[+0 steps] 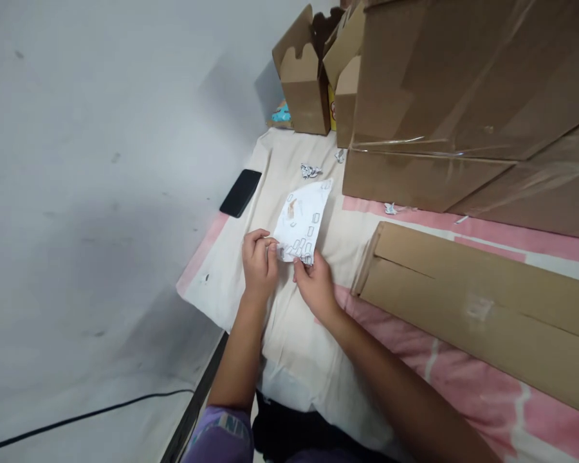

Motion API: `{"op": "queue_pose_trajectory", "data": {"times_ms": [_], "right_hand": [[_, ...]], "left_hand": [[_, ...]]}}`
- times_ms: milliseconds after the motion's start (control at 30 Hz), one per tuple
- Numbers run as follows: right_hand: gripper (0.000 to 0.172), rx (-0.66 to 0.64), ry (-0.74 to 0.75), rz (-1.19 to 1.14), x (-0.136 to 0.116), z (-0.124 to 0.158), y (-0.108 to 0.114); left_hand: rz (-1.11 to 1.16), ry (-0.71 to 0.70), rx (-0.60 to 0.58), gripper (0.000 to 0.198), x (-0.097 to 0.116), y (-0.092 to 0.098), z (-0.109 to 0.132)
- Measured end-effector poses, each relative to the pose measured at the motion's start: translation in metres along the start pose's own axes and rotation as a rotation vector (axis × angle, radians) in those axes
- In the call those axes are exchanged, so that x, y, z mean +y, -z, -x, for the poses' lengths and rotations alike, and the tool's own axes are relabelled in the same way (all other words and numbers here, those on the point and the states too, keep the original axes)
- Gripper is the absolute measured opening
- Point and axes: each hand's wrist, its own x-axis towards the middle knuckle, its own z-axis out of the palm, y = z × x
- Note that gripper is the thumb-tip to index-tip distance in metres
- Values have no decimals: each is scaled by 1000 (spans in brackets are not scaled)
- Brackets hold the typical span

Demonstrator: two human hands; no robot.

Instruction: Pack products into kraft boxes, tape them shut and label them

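A white paper sheet [303, 222] printed with small grey rectangles lies on a cream cloth [231, 270], its near edge lifted. My left hand [259, 262] pinches that near edge at its left corner, fingers curled. My right hand [314, 285] grips the same edge from the right, fingers closed on the paper. Both hands sit close together, just in front of the sheet.
A black phone [240, 192] lies at the cloth's left edge. Crumpled paper scraps [311, 170] lie beyond the sheet. A flat cardboard piece [477, 302] lies to the right, large taped boxes [458, 109] behind it, an open small carton [305, 77] at the back. A black cable [77, 418] crosses the floor.
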Motion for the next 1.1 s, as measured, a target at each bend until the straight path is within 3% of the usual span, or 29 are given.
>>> {"op": "queue_pose_trajectory", "data": {"times_ms": [67,233,300,400,533,600,733,933,1100], "right_hand": [[26,1,7,-15,0,1,-1],[75,25,12,-67,-8,8,-4],[79,35,85,34,-11,11,-3],[62,83,210,161,-14,11,1],[24,21,263,104,-16,7,5],[13,9,263,66,-16,5,4],[15,8,209,6,-13,2,3],[15,70,248,18,-1,-3,6],[10,-43,355,106,-16,8,2]], "left_hand": [[34,37,10,25,-3,4,0],[102,105,10,27,-3,4,0],[131,106,-5,27,0,0,0],[191,77,-65,21,6,-4,1],[261,36,-133,11,7,-7,0],[272,20,-119,11,7,-8,-1],[298,-19,-91,11,5,-14,-2],[338,-98,-106,21,0,-17,-3],[360,-116,-78,34,-5,-13,-1]]}}
